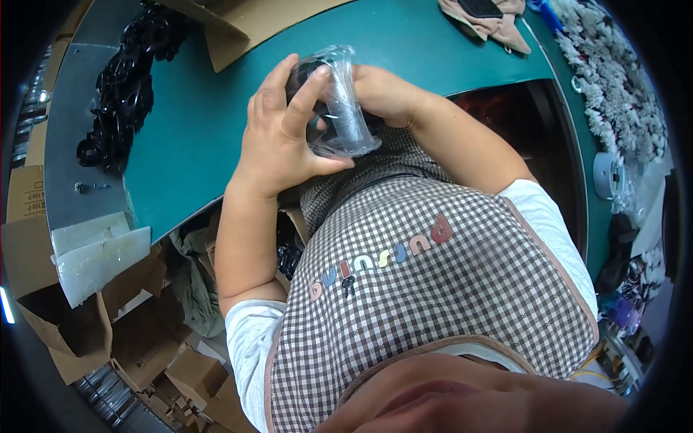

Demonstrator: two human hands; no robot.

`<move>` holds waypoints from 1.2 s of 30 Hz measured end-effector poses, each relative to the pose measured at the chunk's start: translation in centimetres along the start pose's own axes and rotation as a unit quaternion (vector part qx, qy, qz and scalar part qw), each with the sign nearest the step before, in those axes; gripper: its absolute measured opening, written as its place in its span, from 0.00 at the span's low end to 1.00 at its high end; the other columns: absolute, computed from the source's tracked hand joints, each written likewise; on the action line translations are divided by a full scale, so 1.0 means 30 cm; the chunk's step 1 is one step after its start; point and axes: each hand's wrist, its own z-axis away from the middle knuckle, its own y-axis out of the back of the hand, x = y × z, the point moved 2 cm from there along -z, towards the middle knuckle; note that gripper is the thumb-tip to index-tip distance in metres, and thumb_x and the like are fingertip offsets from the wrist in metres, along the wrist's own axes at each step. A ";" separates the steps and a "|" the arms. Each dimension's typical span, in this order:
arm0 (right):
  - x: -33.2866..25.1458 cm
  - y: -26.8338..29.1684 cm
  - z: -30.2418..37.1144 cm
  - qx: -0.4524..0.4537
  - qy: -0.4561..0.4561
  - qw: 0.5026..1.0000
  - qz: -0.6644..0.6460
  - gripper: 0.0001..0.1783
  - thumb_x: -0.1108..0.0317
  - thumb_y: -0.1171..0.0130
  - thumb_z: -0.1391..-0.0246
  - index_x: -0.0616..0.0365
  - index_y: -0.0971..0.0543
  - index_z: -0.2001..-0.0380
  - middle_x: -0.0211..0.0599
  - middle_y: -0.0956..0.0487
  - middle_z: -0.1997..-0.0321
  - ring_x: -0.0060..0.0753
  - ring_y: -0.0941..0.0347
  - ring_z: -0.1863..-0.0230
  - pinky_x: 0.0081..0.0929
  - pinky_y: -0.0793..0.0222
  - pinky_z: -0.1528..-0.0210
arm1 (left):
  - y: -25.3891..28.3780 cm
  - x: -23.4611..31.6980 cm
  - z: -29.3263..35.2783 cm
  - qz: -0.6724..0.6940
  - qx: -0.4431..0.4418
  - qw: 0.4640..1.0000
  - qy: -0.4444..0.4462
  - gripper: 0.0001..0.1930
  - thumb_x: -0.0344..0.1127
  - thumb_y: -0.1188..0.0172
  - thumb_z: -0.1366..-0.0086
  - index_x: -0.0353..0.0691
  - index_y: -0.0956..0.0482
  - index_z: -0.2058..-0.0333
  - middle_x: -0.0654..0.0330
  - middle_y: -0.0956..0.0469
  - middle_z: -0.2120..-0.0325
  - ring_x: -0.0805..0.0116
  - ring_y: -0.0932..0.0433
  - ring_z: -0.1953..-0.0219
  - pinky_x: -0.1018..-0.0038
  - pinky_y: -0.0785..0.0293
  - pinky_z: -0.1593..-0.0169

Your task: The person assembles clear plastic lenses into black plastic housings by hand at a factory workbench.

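Observation:
Both my hands hold a clear plastic package (348,108) with something dark inside, above the near edge of the green table (180,155). The package is rounded and glossy, with flared, crinkled rims; its dark contents are too unclear to name. My left hand (278,126) grips it from the left, forefinger over the front and thumb along the lower rim. On the far right side of it, my right hand (382,94) is closed against the package, and its fingertips are hidden behind the plastic.
Glossy black parts (126,94) lie heaped at the table's left. A cardboard piece (245,25) sits at the back; a pinkish cloth (491,27) lies back right. Grey-white fluffy material (613,86) fills the right side. White foam sheets (105,260) and open cardboard boxes (195,375) are lower left.

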 end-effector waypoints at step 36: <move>0.060 -0.024 0.026 0.026 0.154 0.979 0.129 0.44 0.54 0.24 0.57 0.65 0.31 0.40 0.44 0.24 0.44 0.35 0.29 0.43 0.31 0.31 0.41 | -0.058 -0.052 0.101 0.498 0.332 0.772 0.214 0.43 0.73 0.55 0.36 0.31 0.29 0.48 0.54 0.23 0.54 0.64 0.24 0.51 0.68 0.26 0.49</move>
